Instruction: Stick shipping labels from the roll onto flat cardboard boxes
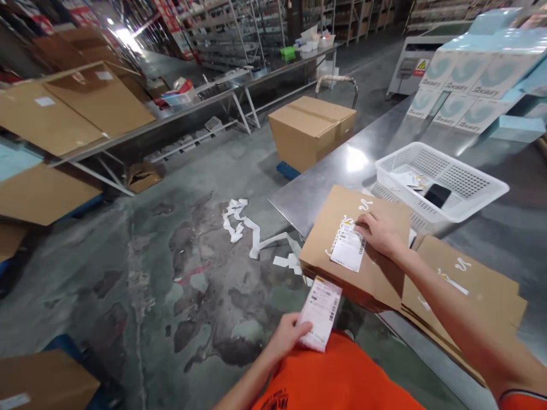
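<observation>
Left fingers clenched around printed label bundle, thumb across its lower left side, bundle held off near edge of cardboard stack. Right fingers touching upper end of 1 loose label lying on that stack, most of label extending below fingertips; can't tell if pinched. 2nd cardboard stack beneath my right forearm. Beyond: white basket on metal surface, 1 dark phone inside. Paper strip on floor.
</observation>
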A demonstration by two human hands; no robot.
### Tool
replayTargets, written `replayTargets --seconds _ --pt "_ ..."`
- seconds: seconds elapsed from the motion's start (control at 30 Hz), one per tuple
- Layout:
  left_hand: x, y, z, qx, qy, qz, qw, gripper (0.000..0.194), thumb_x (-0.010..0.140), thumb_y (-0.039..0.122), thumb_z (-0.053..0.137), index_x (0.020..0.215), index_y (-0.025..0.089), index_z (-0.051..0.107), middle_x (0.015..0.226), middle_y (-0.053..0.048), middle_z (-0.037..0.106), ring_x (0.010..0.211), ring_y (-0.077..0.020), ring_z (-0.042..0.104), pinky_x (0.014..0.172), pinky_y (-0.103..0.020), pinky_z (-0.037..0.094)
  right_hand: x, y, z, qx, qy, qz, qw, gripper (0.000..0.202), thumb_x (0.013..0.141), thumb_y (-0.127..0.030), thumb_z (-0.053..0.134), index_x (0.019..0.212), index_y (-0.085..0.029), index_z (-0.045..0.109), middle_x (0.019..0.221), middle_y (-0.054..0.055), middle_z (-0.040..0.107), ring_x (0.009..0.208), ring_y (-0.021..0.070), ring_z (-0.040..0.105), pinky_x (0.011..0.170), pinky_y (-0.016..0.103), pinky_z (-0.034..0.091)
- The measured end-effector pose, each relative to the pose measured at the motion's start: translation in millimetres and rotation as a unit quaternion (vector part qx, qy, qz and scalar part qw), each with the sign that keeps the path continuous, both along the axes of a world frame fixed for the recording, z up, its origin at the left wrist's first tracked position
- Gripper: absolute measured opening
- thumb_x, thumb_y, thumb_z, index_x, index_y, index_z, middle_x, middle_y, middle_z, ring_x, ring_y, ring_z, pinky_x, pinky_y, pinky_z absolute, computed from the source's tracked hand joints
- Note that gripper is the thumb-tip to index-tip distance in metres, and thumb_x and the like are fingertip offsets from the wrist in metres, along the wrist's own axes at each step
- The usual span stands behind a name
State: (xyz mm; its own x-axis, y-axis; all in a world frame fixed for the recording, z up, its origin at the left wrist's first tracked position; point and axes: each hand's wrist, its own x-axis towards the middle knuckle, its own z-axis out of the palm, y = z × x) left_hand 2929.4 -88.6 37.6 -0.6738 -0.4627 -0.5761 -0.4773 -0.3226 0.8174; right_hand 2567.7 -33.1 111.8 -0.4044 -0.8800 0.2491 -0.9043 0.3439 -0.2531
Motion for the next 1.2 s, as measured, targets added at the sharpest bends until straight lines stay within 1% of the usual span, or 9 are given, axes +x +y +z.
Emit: replayTargets --seconds 0.1,0.2,0.37,0.53,0.73,0.9,1.03,1.13,1.2 --pt "8.9 -13.8 14.3 -0.069 0.039 0.081 0.994 0.037 0.062 0.052 0.073 0.058 0.016 0.07 0.065 -0.005 0.065 0.066 -0.0193 0.056 0.064 -0.03 0.044 14.8 3.7 3.6 -0.048 -0.006 -0.033 0.998 0.031 0.092 -0.041 0.045 0.104 -0.016 0.059 0.102 0.013 0.063 0.094 0.0264 0.057 0.085 0.039 0.045" --pt "-11.6 -37.8 40.9 -0.119 0.076 0.158 0.977 0.033 0.062 0.05 0.074 0.061 0.016 0.073 0.074 -0.007 0.071 0.077 -0.0242 0.062 0.073 -0.034 0.049 32.3 0.3 8.3 -0.069 -0.012 -0.045 0.997 0.029 0.094 -0.037 0.041 0.102 -0.017 0.06 0.103 0.012 0.064 0.096 0.0259 0.058 0.087 0.038 0.045" --pt "-62.6 -59.5 67.7 -0.133 0.15 0.148 0.969 0.034 0.069 0.042 0.071 0.09 0.016 0.077 0.103 -0.01 0.074 0.105 -0.0287 0.063 0.097 -0.041 0.045 41.0 -4.6 9.8 -0.032 0.018 -0.074 0.997 0.028 0.093 -0.029 0.041 0.104 -0.018 0.064 0.108 0.012 0.065 0.097 0.0268 0.057 0.086 0.04 0.045" --pt "-76.7 -57.8 54.4 -0.122 0.198 0.102 0.967 0.034 0.068 0.042 0.073 0.089 0.016 0.078 0.116 -0.011 0.071 0.12 -0.0304 0.056 0.107 -0.042 0.038 36.3 -7.7 10.2 0.029 -0.024 -0.075 0.996 0.023 0.091 -0.025 0.045 0.092 -0.02 0.067 0.105 0.009 0.065 0.095 0.0254 0.057 0.082 0.038 0.044" --pt "-70.0 -64.4 43.4 -0.109 0.198 0.075 0.971 0.036 0.073 0.037 0.071 0.1 0.014 0.076 0.119 -0.013 0.069 0.118 -0.0307 0.058 0.109 -0.045 0.036 39.6 -8.6 0.2 -0.116 -0.075 -0.059 0.989 0.021 0.091 -0.025 0.04 0.079 -0.021 0.057 0.09 0.01 0.062 0.089 0.0235 0.056 0.084 0.039 0.046" --pt "-69.0 -69.0 44.6 -0.131 0.22 0.029 0.966 0.032 0.079 0.038 0.065 0.099 0.016 0.077 0.127 -0.01 0.065 0.126 -0.0269 0.053 0.113 -0.037 0.031 42.9 -4.8 -2.4 -0.241 -0.176 -0.091 0.95 0.021 0.093 -0.037 0.04 0.091 -0.021 0.054 0.098 0.01 0.057 0.096 0.022 0.057 0.083 0.037 0.051" --pt "-69.6 -70.8 44.3 -0.118 0.202 0.04 0.971 0.033 0.076 0.04 0.067 0.095 0.015 0.077 0.119 -0.011 0.069 0.12 -0.0288 0.058 0.11 -0.04 0.037 58.5 6.7 5.3 -0.281 -0.137 -0.104 0.944 0.041 0.093 -0.036 0.045 0.13 -0.018 0.048 0.125 0.017 0.052 0.117 0.025 0.054 0.091 0.039 0.051" --pt "-69.7 -72.1 44.4 -0.092 0.184 0.058 0.977 0.037 0.072 0.042 0.07 0.095 0.014 0.077 0.112 -0.012 0.072 0.113 -0.0313 0.062 0.104 -0.043 0.043 77.2 20.8 2.4 -0.236 -0.026 0.03 0.971 0.038 0.094 -0.029 0.046 0.13 -0.021 0.053 0.122 0.013 0.061 0.117 0.0237 0.056 0.103 0.044 0.045" --pt "-69.9 -72.8 44.8 -0.084 0.182 0.064 0.978 0.036 0.071 0.042 0.071 0.092 0.014 0.078 0.109 -0.012 0.073 0.11 -0.0321 0.063 0.101 -0.044 0.045 78.6 22.9 -4.3 -0.127 0.007 0.145 0.981 0.034 0.096 -0.028 0.042 0.126 -0.023 0.058 0.121 0.01 0.064 0.121 0.0229 0.055 0.109 0.049 0.038"
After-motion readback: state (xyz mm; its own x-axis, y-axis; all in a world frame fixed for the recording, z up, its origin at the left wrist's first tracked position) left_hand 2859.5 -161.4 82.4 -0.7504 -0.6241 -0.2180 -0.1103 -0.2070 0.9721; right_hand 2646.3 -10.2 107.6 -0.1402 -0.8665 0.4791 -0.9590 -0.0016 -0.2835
